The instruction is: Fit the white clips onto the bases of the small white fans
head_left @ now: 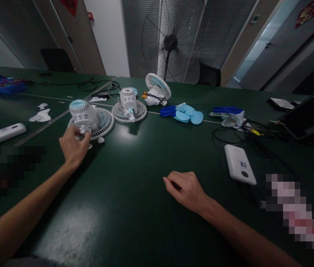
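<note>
At the left, my left hand [75, 146] has its fingers closed on a small white part at the near side of a desk fan [84, 115]. This fan lies face down on its round grille, its motor housing with a pale blue cap pointing up. A small white knob [101, 140] lies on the table just right of that hand. My right hand [186, 189] rests on the green table [134, 215], loosely curled, with nothing visible in it. Behind the held fan sits a second desk fan [128, 102], also face down. A third fan [157, 89] leans tilted farther back.
Light blue fan blades [188, 114] lie beside blue gloves [168, 111] at mid-table. More gloves [229, 113], cables and a white power bank [240, 165] are to the right. A white long device [3, 134], paper scraps [40, 115] and a blue tray [5, 87] are left.
</note>
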Demonstrator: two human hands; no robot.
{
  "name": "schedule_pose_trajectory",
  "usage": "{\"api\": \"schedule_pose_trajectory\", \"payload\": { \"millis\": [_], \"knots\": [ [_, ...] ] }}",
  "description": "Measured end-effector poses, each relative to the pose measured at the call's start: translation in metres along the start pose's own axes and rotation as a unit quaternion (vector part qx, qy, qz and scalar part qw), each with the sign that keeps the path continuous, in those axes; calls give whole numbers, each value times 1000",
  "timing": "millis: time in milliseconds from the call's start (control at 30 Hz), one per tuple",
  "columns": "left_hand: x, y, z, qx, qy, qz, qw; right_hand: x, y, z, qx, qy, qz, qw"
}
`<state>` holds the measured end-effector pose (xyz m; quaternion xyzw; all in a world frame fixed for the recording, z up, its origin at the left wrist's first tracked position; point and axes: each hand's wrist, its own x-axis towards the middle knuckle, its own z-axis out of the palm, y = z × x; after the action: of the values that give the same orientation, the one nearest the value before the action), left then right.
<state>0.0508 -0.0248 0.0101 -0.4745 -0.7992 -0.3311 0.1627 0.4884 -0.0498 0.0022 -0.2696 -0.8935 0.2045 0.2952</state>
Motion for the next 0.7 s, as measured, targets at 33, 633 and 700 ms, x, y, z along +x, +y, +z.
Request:
{"api": "schedule_pose_trajectory", "payload": {
  "millis": [33,633,700],
  "knots": [
    [-10,3,-7,-13,0,4,1000,0,0,0,-4,-2,0,1000],
    [-144,163,-28,-325,-226,247,885,1,-8,3,-128,-55,-17,990],
    [-147,177,-21,-330,-241,252,877,-2,-7,6,-153,-50,-16,987]
  ]
}}
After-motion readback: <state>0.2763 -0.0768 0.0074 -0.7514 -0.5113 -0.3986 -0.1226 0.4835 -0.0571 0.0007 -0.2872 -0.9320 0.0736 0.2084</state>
